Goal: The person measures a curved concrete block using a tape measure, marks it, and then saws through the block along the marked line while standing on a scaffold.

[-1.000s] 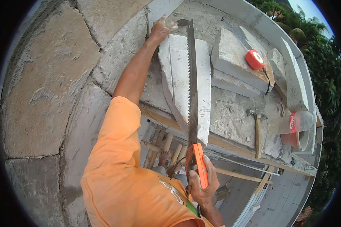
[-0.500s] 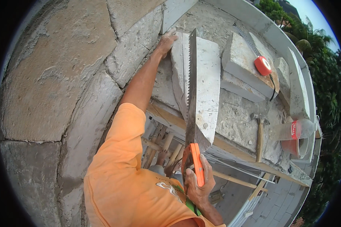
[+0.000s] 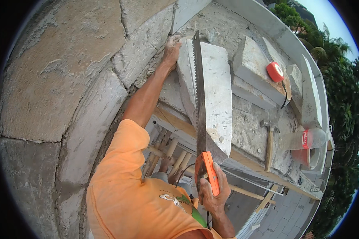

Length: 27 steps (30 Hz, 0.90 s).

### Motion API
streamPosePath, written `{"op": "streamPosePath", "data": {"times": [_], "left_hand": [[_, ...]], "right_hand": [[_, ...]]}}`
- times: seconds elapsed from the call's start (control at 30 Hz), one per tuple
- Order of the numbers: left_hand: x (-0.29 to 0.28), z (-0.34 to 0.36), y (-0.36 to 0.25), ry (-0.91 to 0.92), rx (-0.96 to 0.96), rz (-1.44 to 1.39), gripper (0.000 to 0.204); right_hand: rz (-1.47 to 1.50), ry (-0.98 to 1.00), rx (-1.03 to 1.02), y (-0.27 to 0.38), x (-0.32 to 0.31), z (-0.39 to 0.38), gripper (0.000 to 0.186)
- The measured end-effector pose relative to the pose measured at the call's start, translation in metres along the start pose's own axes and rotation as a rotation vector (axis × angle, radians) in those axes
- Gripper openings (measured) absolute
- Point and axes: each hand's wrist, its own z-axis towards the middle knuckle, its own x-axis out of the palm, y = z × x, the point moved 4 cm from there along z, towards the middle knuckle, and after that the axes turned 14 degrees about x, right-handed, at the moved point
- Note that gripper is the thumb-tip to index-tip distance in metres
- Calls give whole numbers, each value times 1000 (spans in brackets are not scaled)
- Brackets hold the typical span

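Note:
My right hand (image 3: 215, 195) is closed around the orange handle of a hand saw (image 3: 200, 99). The long toothed blade points away from me and lies along the top of a pale concrete block (image 3: 218, 91), its teeth facing left. The blade hides part of the block, and a lengthwise line shows beside the teeth. At the block's far left corner, my left hand (image 3: 172, 51) grips the edge with curled fingers, some of them out of sight. The block's near end hangs over the wooden edge of the ledge.
Right of the block, more pale blocks (image 3: 253, 73) carry a red tape measure (image 3: 275, 71). A hammer (image 3: 269, 145), a clear plastic bottle (image 3: 303, 139) and a bucket (image 3: 309, 159) stand near the ledge's right edge. A rough block wall (image 3: 60, 71) rises at left; wooden poles (image 3: 181, 163) are below.
The saw has shifted slightly, its blade tip a little further left across the block. My left hand stays at the block's far corner. The whole view has tilted a little.

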Motion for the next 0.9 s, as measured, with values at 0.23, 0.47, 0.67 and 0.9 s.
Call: {"op": "streamPosePath", "data": {"times": [0.23, 0.47, 0.67, 0.9], "left_hand": [[-12, -10, -7, -65, 50, 102, 46], [4, -41, -20, -32, -92, 178, 58], [9, -46, -27, -41, -127, 181, 61], [8, -49, -31, -96, -184, 49, 61]], "right_hand": [[59, 49, -24, -10, -5, 7, 54], [111, 99, 77, -10, -10, -3, 51], [170, 81, 63, 4, 8, 32, 45], [95, 114, 98, 13, 20, 50, 50]]}}
